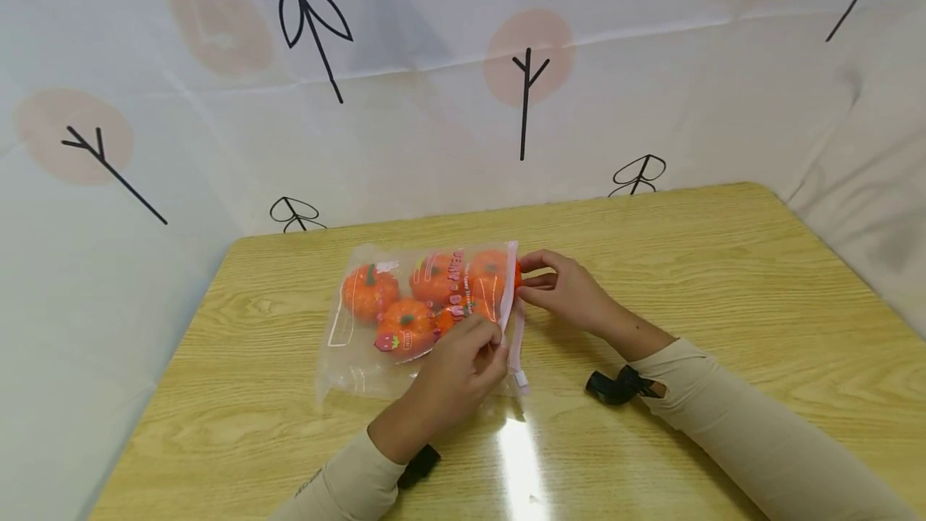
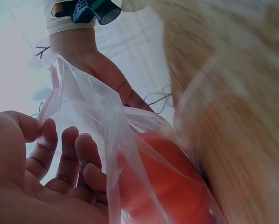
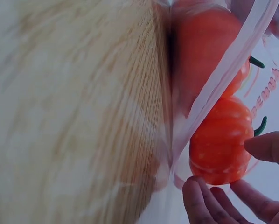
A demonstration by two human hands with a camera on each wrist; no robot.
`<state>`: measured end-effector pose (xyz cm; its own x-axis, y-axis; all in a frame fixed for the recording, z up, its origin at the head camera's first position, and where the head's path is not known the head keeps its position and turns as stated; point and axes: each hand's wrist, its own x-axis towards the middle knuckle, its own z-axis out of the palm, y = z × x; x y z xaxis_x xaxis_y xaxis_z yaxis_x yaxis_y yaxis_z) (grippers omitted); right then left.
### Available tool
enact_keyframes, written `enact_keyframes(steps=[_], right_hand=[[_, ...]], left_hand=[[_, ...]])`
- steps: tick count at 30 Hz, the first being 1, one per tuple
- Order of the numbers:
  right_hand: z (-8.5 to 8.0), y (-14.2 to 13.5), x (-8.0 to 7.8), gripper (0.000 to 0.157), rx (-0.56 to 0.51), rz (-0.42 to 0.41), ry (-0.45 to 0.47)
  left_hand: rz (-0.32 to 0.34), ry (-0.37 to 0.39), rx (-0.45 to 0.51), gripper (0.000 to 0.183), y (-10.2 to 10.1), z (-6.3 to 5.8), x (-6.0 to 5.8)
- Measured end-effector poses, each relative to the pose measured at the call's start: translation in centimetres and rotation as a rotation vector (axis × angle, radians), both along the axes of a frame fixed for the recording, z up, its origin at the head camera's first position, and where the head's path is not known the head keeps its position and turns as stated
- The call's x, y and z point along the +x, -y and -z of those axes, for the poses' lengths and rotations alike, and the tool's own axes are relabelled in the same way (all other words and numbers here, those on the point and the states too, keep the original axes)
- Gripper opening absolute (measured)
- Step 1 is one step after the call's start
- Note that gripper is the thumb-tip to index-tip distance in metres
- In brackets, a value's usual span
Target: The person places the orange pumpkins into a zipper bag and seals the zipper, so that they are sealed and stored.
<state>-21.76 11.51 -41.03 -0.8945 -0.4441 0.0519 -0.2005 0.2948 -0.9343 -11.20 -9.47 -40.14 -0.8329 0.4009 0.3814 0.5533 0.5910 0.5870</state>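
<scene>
A clear slider zip bag point(image 1: 347, 376) with pink lettering lies on the table, several small orange toy pumpkins point(image 1: 370, 293) with green stems inside it. My left hand point(image 1: 459, 364) pinches the pink zip edge point(image 2: 45, 109) of the bag's mouth between thumb and forefinger, as the left wrist view shows. At the far end of that mouth, my right hand point(image 1: 571, 292) holds a ribbed orange pumpkin point(image 3: 222, 140), thumb on its side near the stem and fingertips along its bottom. In the head view, most of this pumpkin is hidden by the bag's edge and my fingers.
The wood-grain table point(image 1: 687, 248) reaches back to a white cloth backdrop point(image 1: 434, 151) with printed plant shapes. The white zip slider point(image 1: 521, 379) sits at the near end of the bag's mouth. Black wrist devices point(image 1: 615, 386) are strapped at both sleeves.
</scene>
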Motion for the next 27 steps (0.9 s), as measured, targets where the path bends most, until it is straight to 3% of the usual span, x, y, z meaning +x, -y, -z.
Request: enact_keyframes(steps=[11, 27], right_hand=[[0.16, 0.19, 0.05, 0.045, -0.003, -0.047, 0.013], [0.23, 0.14, 0.21, 0.064, 0.119, -0.195, 0.033]], left_hand=[[0.007, 0.014, 0.0, 0.009, -0.04, -0.09, 0.05], [0.006, 0.003, 0.012, 0.009, 0.02, -0.05, -0.04]])
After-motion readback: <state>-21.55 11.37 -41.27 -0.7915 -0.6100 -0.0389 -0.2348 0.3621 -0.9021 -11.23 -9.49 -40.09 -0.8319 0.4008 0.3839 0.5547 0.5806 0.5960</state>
